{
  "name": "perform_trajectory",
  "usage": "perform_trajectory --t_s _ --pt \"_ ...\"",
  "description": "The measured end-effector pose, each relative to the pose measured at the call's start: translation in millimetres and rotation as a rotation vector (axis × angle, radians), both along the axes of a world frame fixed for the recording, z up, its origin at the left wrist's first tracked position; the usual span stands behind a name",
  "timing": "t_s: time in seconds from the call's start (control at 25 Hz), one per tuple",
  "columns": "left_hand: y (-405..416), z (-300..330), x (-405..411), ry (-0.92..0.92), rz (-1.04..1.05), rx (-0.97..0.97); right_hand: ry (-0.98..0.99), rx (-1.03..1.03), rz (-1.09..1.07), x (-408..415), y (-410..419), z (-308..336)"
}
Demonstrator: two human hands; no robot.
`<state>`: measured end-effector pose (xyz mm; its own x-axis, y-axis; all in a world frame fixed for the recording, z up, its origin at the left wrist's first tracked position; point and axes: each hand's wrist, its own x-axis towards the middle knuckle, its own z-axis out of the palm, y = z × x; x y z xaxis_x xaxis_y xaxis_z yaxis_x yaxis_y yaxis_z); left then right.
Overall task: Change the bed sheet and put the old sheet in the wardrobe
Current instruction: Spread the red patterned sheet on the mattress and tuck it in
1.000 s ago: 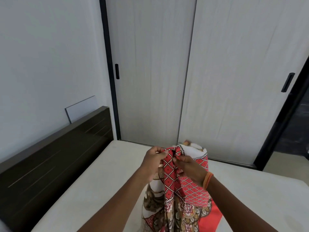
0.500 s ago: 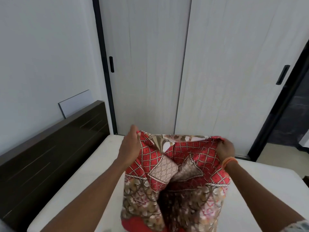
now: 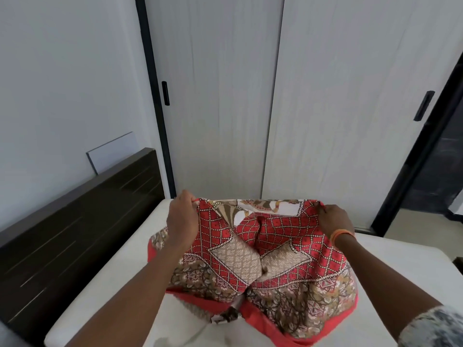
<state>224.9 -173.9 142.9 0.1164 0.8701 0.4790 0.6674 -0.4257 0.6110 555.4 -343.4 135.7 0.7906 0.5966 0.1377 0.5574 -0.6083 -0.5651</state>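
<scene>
**Sheet held by its top edge over the bare mattress**

Sheet point(image 3: 260, 249), red with a patterned print, hangs in the air between both hands, above the uncovered white mattress point(image 3: 120, 276). Left hand point(image 3: 181, 221) pinches one upper corner; right hand point(image 3: 334, 220), an orange band at its wrist, pinches the other. Both grasps are closed on cloth, fingers curled round the edge.

Key relation: the held edge runs left to right across the body, roughly parallel to the wardrobe point(image 3: 275, 108) doors straight ahead. The cloth is part-folded, a deep crease down its middle, and the bulk sags from the hands toward the person; its lower red border droops to about the mattress surface, contact not clear. Both hands sit level and about equally far forward; neither is clearly nearer the fabric's mass.

Headboard point(image 3: 75, 234) stands to the left. Both wardrobe doors appear shut.

Judgement: this looks like the fresh sheet being opened out. Next step likely calls for spreading the hands wider along the same axis and casting the cloth forward. Risk: the centre fold stays bunched.
</scene>
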Motion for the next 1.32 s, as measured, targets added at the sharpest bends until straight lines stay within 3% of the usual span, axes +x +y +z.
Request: perform_trajectory --t_s 0.2,0.32,0.4,0.48,0.56,0.64,0.72,0.76,0.84,0.92,1.04,1.16,1.24,1.32 --pt "6.4 -22.8 -19.3 -0.198 0.083 -0.227 0.230 0.133 -0.205 4.1 6.3 8.7" --pt "9.6 -38.4 -34.7 -0.128 0.081 -0.229 0.305 0.181 -0.228 -0.9 9.1 9.4" --pt "19.1 -61.2 -50.8 0.110 0.091 -0.256 0.330 0.169 -0.203 -7.0 12.0 13.5" --pt "21.7 -82.3 -58.4 0.540 0.004 -0.534 0.317 0.178 -0.103 -25.5 23.8 21.1" --pt "13.6 -91.9 -52.0 0.979 -0.318 -0.860 0.311 0.228 0.065 -54.2 40.6 27.8" --pt "2.0 -85.0 -38.1 1.128 -0.492 -0.908 0.243 0.251 0.259 -79.6 52.1 35.7" --pt "-6.5 -75.5 -20.9 0.964 -0.494 -0.757 0.183 0.232 0.410 -93.5 56.9 43.6" --pt "-10.3 -71.2 -13.5 0.747 -0.478 -0.684 0.166 0.249 0.442 -96.5 57.7 48.7" --pt "-22.0 -58.8 7.8 0.265 -0.535 -0.733 0.173 0.341 0.453 -98.2 60.9 59.1" --pt "-36.4 -57.9 33.6 0.082 -0.560 -0.746 0.184 0.398 0.458 -101.0 63.6 69.4" --pt "-44.4 -74.7 48.5 0.088 -0.461 -0.520 0.218 0.457 0.512 -99.4 57.7 82.8" --pt "-35.8 -84.9 39.2 0.171 -0.194 -0.319 0.260 0.498 0.542 -80.6 44.7 90.2" --pt "-32.7 -80.1 30.1 0.122 -0.014 -0.159 0.320 0.567 0.516 -65.4 36.5 90.1" --pt "-18.8 -83.0 22.7 0.162 0.141 -0.184 0.404 0.629 0.464 -54.2 29.2 89.6"
